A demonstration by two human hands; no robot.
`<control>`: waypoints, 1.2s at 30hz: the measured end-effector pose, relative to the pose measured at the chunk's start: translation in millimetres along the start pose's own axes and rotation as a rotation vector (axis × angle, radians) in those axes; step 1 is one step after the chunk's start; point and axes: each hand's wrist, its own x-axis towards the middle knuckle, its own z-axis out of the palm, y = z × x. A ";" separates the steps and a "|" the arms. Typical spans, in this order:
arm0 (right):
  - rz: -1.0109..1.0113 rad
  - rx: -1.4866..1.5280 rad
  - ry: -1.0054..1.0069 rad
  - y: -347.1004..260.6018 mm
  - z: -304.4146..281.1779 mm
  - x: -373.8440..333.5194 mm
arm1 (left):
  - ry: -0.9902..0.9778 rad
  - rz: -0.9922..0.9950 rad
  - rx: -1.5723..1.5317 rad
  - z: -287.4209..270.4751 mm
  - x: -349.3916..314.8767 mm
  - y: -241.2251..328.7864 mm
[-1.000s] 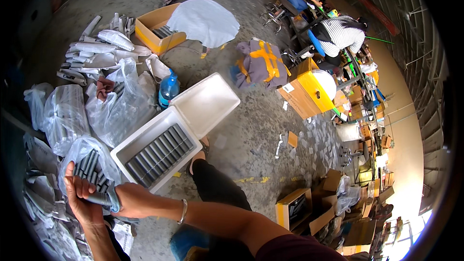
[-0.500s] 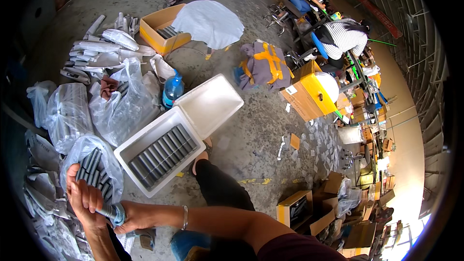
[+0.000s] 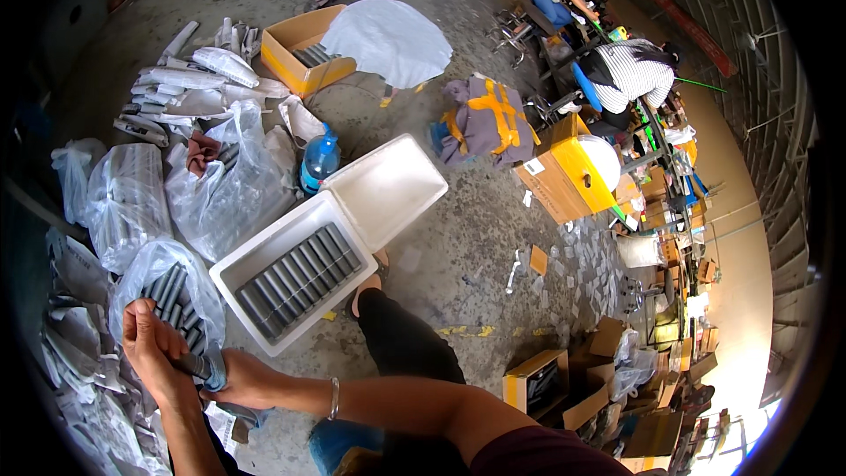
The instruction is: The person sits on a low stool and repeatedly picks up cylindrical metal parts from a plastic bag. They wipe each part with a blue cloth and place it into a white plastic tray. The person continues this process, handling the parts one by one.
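Note:
At the lower left, my left hand (image 3: 152, 348) is closed around a dark grey tube (image 3: 187, 364). My right hand (image 3: 247, 381) grips a blue-grey cloth (image 3: 214, 371) wrapped about the tube's right end. Just beyond my left hand, an opened clear plastic bag (image 3: 210, 286) holds several loose grey tubes (image 3: 174, 289). To the right of this bag stands a white foam box (image 3: 226, 275) with its lid (image 3: 392, 189) folded open. Inside it a row of grey tubes (image 3: 295, 278) lies side by side.
Tied plastic bags (image 3: 128, 203) and paper-wrapped bundles (image 3: 194, 79) lie at the left. A blue water bottle (image 3: 319, 161) stands behind the foam box. Farther off are a carton (image 3: 308, 79) under a grey cloth (image 3: 388, 40) and a taped bundle (image 3: 489, 119). Two people (image 3: 630, 70) work at right.
My left hand has turned and its fingers have closed lower on the tube, near the cloth. Less of the tube shows. The right hand stays on the cloth.

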 end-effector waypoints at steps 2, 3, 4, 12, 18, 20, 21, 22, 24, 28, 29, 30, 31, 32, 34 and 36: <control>0.007 0.044 -0.018 -8.1 -8.1 -2.2 | -0.065 -0.012 -0.044 -2.5 0.5 2.0; 0.000 0.106 -0.034 -11.5 -12.7 -4.3 | -0.131 -0.002 -0.081 -2.8 0.2 2.4; -0.008 0.168 -0.051 -13.8 -15.9 -4.9 | -0.196 0.009 -0.118 -2.7 -0.2 2.9; -0.030 0.060 -0.008 -15.6 -29.5 -3.2 | -0.373 -0.028 0.064 -6.1 -14.2 19.0; -0.215 -0.868 -0.088 5.5 -31.9 -33.5 | -0.111 0.034 0.051 -49.6 21.4 2.3; -0.417 -1.001 -0.111 26.3 -16.1 -50.4 | -0.046 0.099 0.177 -56.7 26.6 15.3; -0.345 -1.063 -0.265 27.8 -12.3 -54.7 | -0.034 0.132 0.240 -53.3 26.9 12.3; -0.276 -1.123 -0.418 29.4 -5.3 -57.1 | -0.043 0.155 0.278 -51.8 24.4 7.9; -0.300 -1.091 -0.431 38.1 2.7 -66.5 | -0.109 0.118 0.285 -36.8 22.0 -11.6; -0.368 -1.060 -0.463 39.3 5.3 -78.0 | -0.215 0.055 0.393 -13.9 18.8 -56.3; -0.375 -1.048 -0.491 32.5 2.6 -78.5 | -0.248 0.061 0.467 -16.8 23.7 -73.2; -0.388 -1.032 -0.481 26.8 0.9 -79.2 | -0.237 0.010 0.500 -14.6 23.8 -88.4; -0.393 -1.023 -0.464 22.4 -2.8 -79.9 | -0.258 0.000 0.577 -11.6 25.0 -105.3; -0.398 -1.012 -0.449 19.9 -6.0 -80.3 | -0.293 -0.028 0.683 -8.5 26.5 -119.6; -0.420 -0.946 -0.385 17.0 -6.9 -83.6 | -0.323 -0.033 0.744 -9.4 36.8 -156.6; -0.433 -0.886 -0.321 17.9 -6.8 -85.7 | -0.360 0.022 0.925 -0.3 53.4 -186.0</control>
